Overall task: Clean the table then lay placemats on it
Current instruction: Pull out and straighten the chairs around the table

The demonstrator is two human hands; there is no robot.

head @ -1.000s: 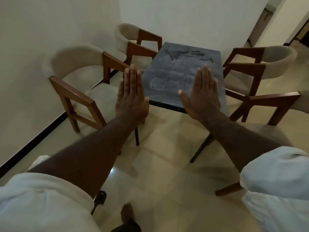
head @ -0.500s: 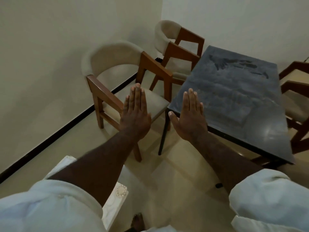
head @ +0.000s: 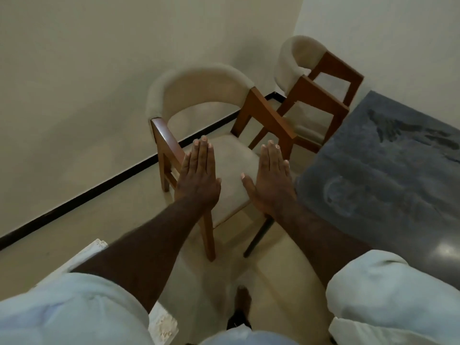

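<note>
Standing at the right of the room, the dark grey table (head: 388,175) has only part of its top in view, running off the right edge. Its top is dusty, with pale smears, a round ring mark near the front and darker streaks farther back. One thin black table leg (head: 258,235) slants down to the floor under the near corner.

Just beside that corner is the person's right hand (head: 272,180), held out flat with its back up. The fingers are straight and lie close side by side, the thumb sticks out a little, and it holds nothing. I cannot tell if it touches the table edge. The left hand (head: 198,175) is near it, held the same way, flat with fingers together and nothing in it. A small gap lies between the two hands.

Under both hands is a chair (head: 231,155) with a brown wooden frame, a cream seat and a round cream back. A second chair (head: 321,95) of the same kind stands behind it, close to the table's long side and near the room's corner.

Both bare forearms come out of rolled white sleeves (head: 388,295). Low down between them a bare foot (head: 242,302) shows on the pale shiny floor (head: 74,232). A white carved thing (head: 163,324) peeks out under the left arm, and I cannot tell what it is. The cream wall (head: 99,70) meets the floor along a black strip (head: 99,188)
</note>
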